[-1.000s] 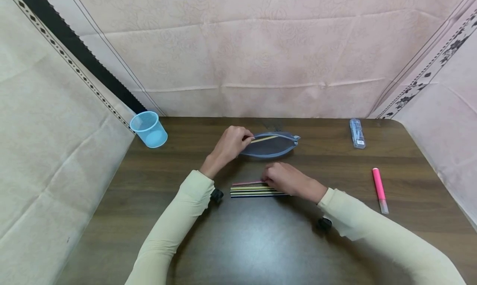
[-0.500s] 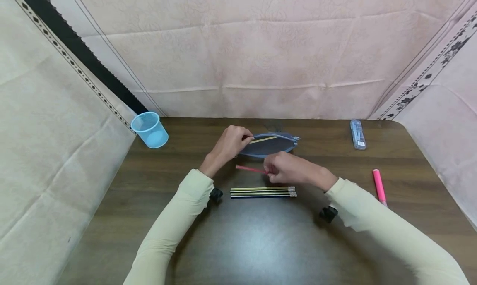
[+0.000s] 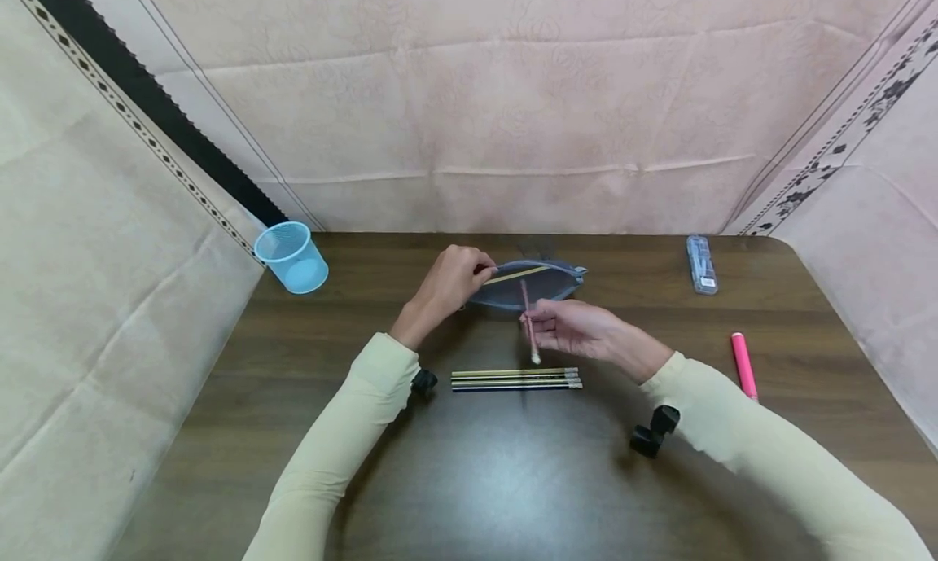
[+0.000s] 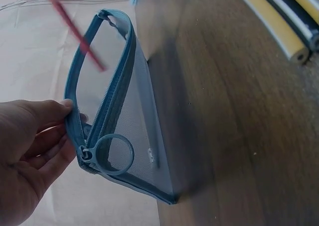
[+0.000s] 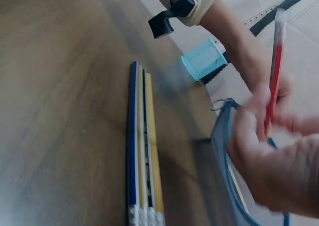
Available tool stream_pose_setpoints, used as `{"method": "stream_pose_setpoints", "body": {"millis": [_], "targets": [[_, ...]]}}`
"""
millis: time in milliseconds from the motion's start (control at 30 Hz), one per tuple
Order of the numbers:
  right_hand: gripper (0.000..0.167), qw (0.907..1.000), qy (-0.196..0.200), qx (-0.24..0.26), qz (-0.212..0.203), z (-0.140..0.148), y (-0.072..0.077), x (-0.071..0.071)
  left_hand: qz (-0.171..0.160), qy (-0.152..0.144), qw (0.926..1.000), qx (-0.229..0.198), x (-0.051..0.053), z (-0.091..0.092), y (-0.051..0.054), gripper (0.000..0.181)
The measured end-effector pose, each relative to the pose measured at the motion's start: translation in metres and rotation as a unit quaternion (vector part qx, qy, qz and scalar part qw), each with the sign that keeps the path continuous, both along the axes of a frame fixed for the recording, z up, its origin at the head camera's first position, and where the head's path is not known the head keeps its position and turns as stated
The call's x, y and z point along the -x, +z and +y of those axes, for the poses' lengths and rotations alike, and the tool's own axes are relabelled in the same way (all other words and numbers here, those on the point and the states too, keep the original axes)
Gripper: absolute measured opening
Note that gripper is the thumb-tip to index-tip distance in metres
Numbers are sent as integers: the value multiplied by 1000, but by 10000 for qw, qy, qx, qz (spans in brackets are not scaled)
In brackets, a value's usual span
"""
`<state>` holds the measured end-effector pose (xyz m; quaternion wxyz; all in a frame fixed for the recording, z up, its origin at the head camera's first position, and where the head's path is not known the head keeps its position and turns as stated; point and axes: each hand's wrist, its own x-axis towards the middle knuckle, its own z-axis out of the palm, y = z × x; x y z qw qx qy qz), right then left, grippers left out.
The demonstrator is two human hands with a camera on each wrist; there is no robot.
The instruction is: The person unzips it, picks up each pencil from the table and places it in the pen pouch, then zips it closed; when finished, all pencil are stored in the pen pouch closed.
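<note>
My left hand (image 3: 449, 282) pinches the rim of a blue mesh zip pouch (image 4: 128, 71), keeping its mouth spread. One yellowish pencil (image 3: 513, 276) lies inside the pouch. Between the thumb and fingers of my right hand (image 3: 575, 328) is a red pencil (image 3: 532, 339), its pale end toward me and its other end at the pouch's mouth. In the left wrist view, the red pencil's tip (image 4: 92, 56) hangs over the opening. Several striped pencils (image 3: 516, 380) lie side by side on the table, nearer to me than the pouch; their silvery ends point right.
A light blue plastic cup (image 3: 295, 260) stands at the table's back left corner. A pink marker (image 3: 743, 364) lies on the right, partly behind my right sleeve. Farther back on that side is a small blue case (image 3: 702, 265). Cloth hangs along the table's back edge.
My right hand has picked up the red pencil from beside the row, lifted it toward the pouch and turned it from sideways to pointing away from me. My left hand stays on the pouch.
</note>
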<state>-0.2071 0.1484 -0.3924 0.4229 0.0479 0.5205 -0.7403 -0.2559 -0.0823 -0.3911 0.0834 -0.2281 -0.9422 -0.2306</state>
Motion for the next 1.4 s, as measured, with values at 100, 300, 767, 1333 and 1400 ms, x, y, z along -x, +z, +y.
{"method": "stream_pose_setpoints", "body": {"millis": [100, 300, 767, 1333, 1400], "targets": [[21, 9959, -816, 191, -342, -5, -5, 8, 41, -64, 9999, 97, -1, 1, -1, 17], [32, 9861, -1602, 91, -436, -15, -11, 29, 109, -144, 9997, 172, -1, 2, -3, 17], [45, 9654, -2547, -125, -553, -44, -21, 54, 183, -145, 9993, 301, -3, 7, 0, 16], [41, 9631, -2637, -213, -487, -51, -13, 46, 191, -116, 9996, 156, 0, 7, -2, 15], [41, 9699, -2395, -238, -374, -51, -9, 37, 174, -102, 9997, 147, 0, 6, -3, 16]]}}
